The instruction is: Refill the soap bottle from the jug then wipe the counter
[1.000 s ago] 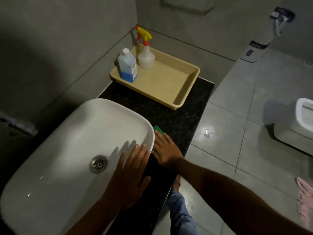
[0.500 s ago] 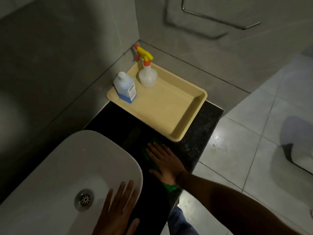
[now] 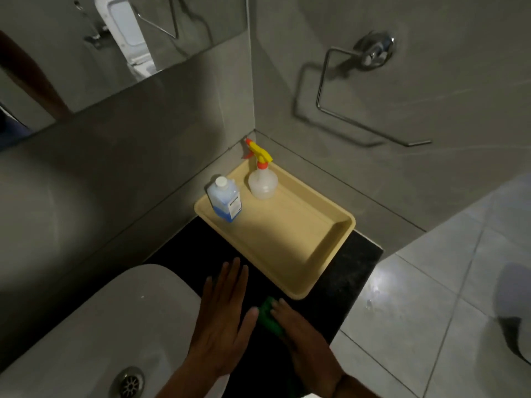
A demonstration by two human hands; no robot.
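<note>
You are pressing the green cloth [image 3: 268, 314] flat on the black table [image 3: 344, 271] under your right hand [image 3: 304, 343], fingers straight, while your left hand [image 3: 224, 320] is lying open just beside it, by the sink [image 3: 129, 317]. The jug [image 3: 225, 201] and spray bottle [image 3: 262, 179] are standing closed in the tray [image 3: 287, 242], so the refilling looks finished. The wiping seems to be under way, with more table probably left to cover.

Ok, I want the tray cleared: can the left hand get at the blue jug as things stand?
Probably yes: the left hand lies flat and empty, and only bare counter and the tray's low rim lie between it and the blue jug.
</note>
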